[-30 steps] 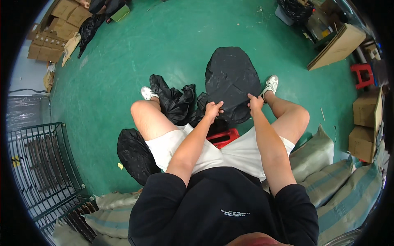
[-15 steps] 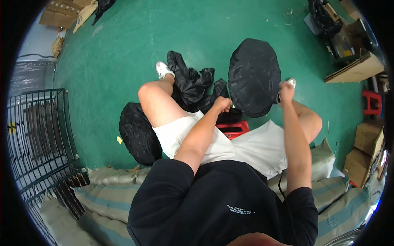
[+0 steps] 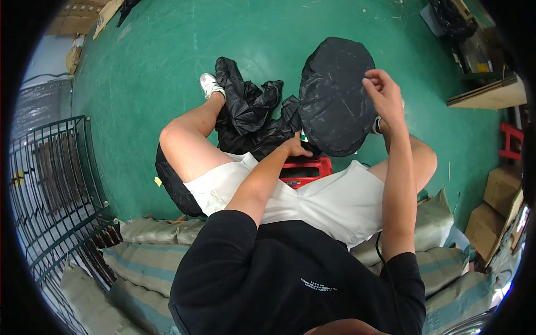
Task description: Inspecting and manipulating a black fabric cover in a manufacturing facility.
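Observation:
A large black oval piece with a wrinkled, fabric-like cover [image 3: 335, 97] stands between my knees, right of the middle. My right hand [image 3: 384, 97] is over its right edge, fingers loosely bent and apart, with nothing visible in them. My left hand [image 3: 295, 147] is by the oval's lower left side, just above a red plastic stool [image 3: 307, 172]. Its fingers are stretched out, beside a small white and green bit. Crumpled black sheeting [image 3: 248, 106] lies left of the oval, partly under my left hand.
Another black rounded piece [image 3: 176, 187] lies beside my left thigh, mostly hidden. Stuffed woven sacks [image 3: 142, 265] are around me. A dark metal rack [image 3: 56, 184] stands at left. Cardboard boxes [image 3: 486, 226], a red stool [image 3: 511, 140] and a flat cardboard sheet [image 3: 483, 95] are at right.
My right hand has moved up and inward over the oval's edge. My left hand has shifted slightly down-left and its fingers have spread. My left knee has swung outward, covering more of the rounded piece.

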Available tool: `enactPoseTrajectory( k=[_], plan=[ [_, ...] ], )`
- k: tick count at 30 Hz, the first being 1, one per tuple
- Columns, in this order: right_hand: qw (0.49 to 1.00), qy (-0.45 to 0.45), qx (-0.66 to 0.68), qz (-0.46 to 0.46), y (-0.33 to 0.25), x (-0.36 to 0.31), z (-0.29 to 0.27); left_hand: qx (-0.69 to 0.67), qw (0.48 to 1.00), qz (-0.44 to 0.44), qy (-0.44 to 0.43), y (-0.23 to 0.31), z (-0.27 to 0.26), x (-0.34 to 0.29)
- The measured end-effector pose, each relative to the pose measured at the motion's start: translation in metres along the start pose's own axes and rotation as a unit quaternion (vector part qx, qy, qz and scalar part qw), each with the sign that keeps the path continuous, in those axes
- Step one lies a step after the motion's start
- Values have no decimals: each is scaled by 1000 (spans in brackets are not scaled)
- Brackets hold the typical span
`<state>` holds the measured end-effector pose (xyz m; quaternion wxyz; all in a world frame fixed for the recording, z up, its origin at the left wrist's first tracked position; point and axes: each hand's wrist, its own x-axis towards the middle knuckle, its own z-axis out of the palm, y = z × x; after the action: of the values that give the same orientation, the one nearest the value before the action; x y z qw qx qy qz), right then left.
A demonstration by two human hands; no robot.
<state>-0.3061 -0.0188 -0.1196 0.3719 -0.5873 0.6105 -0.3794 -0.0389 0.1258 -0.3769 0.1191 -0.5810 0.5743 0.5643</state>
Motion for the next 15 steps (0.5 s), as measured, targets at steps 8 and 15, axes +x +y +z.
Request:
enactPoseTrajectory(
  k=[8,15],
  plan=[
    [995,-72,-62,29,-15,-2,5,202,978,-46,-11,0,-59,-28],
    [975,-197,-101,-15,-17,-14,29,207,964,88,141,44,-182,-134]
  ],
)
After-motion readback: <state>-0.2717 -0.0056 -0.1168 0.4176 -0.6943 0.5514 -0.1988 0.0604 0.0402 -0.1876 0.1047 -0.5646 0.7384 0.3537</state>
